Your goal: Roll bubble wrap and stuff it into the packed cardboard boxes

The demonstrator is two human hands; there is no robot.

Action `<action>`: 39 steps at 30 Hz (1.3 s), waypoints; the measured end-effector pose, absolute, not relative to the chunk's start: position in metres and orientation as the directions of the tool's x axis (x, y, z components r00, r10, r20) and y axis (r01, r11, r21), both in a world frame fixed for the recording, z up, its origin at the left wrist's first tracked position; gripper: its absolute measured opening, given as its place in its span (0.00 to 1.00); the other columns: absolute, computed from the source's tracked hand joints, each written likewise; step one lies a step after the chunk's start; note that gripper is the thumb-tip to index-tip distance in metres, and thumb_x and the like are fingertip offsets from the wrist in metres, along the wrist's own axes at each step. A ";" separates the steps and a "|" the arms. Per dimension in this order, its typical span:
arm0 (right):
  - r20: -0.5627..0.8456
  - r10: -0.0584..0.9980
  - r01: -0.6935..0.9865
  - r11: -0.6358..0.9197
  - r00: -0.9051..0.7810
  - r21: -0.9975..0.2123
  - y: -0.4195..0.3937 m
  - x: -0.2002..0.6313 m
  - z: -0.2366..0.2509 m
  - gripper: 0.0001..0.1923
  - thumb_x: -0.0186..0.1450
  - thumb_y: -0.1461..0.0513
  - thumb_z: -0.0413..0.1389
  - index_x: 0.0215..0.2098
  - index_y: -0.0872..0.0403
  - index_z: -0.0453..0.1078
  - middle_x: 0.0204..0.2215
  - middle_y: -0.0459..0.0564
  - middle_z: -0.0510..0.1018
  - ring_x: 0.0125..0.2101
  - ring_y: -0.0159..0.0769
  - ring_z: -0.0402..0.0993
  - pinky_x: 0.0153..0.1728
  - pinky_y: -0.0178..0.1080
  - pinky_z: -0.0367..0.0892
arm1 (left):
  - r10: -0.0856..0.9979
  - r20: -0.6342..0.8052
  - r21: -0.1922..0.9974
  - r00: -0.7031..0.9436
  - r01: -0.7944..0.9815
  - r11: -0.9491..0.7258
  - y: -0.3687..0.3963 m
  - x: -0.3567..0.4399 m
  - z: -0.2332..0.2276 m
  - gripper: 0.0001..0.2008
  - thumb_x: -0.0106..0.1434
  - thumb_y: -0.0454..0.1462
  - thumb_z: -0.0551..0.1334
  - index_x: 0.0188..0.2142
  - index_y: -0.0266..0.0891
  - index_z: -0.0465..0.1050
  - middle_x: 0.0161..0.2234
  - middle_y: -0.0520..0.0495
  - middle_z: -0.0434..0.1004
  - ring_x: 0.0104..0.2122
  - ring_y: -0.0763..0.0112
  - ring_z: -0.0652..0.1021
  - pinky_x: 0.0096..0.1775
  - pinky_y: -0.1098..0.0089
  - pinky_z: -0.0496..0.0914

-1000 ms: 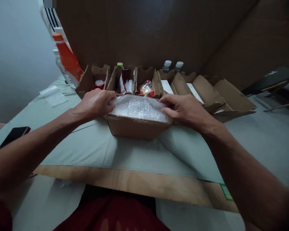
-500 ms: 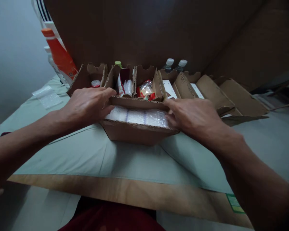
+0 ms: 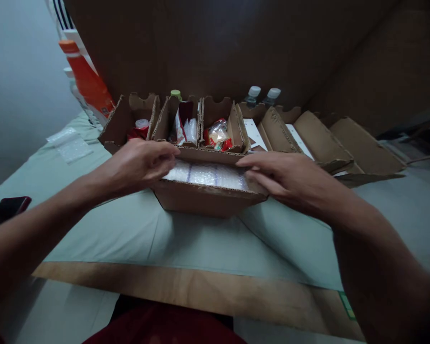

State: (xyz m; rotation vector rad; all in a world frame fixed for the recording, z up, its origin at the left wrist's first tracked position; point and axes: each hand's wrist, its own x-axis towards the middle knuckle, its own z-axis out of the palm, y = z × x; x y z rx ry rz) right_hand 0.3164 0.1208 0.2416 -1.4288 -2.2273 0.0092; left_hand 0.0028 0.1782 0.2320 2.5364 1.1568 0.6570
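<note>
In the head view, a narrow cardboard box (image 3: 208,199) stands in front of the row of bins. It holds a clear bubble-wrapped bundle (image 3: 204,175) with thin purple stripes. My left hand (image 3: 139,161) is at the box's left end, thumb and forefinger apart, with the fingertips over the back edge and the wrap. At the right end is my right hand (image 3: 290,177), its fingers also parted and its tips by the back wall and the wrap. Whether any fingertip touches the bundle is hard to see.
Behind stand cardboard bins (image 3: 304,138) with packets, including a red-and-clear packet (image 3: 218,134). An orange bottle (image 3: 86,79) leans at left. Loose bubble wrap (image 3: 69,144) and a phone (image 3: 7,211) lie on the green cloth (image 3: 122,234). A wooden edge (image 3: 172,285) runs along the front.
My hands have loosened at the box's ends, and gaps now show between thumbs and fingers. My left hand has shifted slightly right and down. More of the phone shows at left.
</note>
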 end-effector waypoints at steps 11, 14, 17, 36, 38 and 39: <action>0.208 0.969 0.697 0.060 0.130 -0.715 0.064 0.309 0.119 0.31 0.65 0.42 0.56 0.53 0.57 0.72 0.43 0.57 0.82 0.31 0.40 0.76 0.30 0.41 0.71 | 0.956 0.269 0.890 0.119 0.347 -0.294 0.126 -0.006 0.099 0.34 0.61 0.50 0.68 0.63 0.39 0.66 0.58 0.37 0.74 0.58 0.50 0.75 0.60 0.51 0.70; 0.192 0.964 0.666 0.021 0.186 -0.745 0.071 0.294 0.104 0.31 0.66 0.40 0.52 0.48 0.59 0.75 0.41 0.60 0.82 0.33 0.45 0.76 0.35 0.45 0.72 | 0.947 0.279 0.925 0.156 0.221 -0.309 0.134 0.014 0.091 0.36 0.61 0.49 0.67 0.65 0.38 0.62 0.58 0.36 0.74 0.62 0.49 0.72 0.65 0.49 0.64; 0.278 0.941 0.652 0.087 0.195 -0.754 0.047 0.286 0.100 0.28 0.67 0.43 0.53 0.49 0.57 0.76 0.43 0.60 0.81 0.43 0.51 0.77 0.47 0.51 0.72 | 0.962 0.249 0.941 0.109 0.208 -0.267 0.103 0.010 0.082 0.40 0.61 0.50 0.68 0.67 0.41 0.59 0.61 0.36 0.71 0.63 0.49 0.71 0.67 0.48 0.61; 0.342 0.918 0.583 0.170 0.199 -0.795 0.028 0.281 0.110 0.23 0.65 0.45 0.59 0.45 0.54 0.75 0.44 0.57 0.82 0.47 0.50 0.77 0.51 0.50 0.70 | 0.954 0.284 0.928 -0.100 0.277 -0.247 0.039 0.011 0.098 0.37 0.63 0.49 0.67 0.67 0.41 0.57 0.61 0.35 0.71 0.66 0.48 0.68 0.66 0.45 0.63; 0.275 0.959 0.529 0.203 0.060 -0.824 0.040 0.248 0.105 0.22 0.65 0.47 0.58 0.48 0.55 0.74 0.47 0.58 0.81 0.48 0.49 0.77 0.50 0.49 0.71 | 0.950 0.184 0.948 -0.250 0.301 -0.104 0.014 -0.018 0.089 0.36 0.63 0.50 0.67 0.65 0.42 0.59 0.57 0.36 0.73 0.63 0.48 0.71 0.65 0.44 0.64; 0.245 0.969 0.496 0.229 -0.033 -0.838 0.051 0.227 0.105 0.22 0.65 0.49 0.58 0.51 0.55 0.74 0.49 0.58 0.81 0.49 0.49 0.77 0.52 0.49 0.71 | 0.932 0.149 0.949 -0.331 0.312 -0.041 0.002 -0.036 0.087 0.35 0.63 0.50 0.67 0.64 0.42 0.60 0.56 0.37 0.74 0.61 0.48 0.72 0.65 0.44 0.64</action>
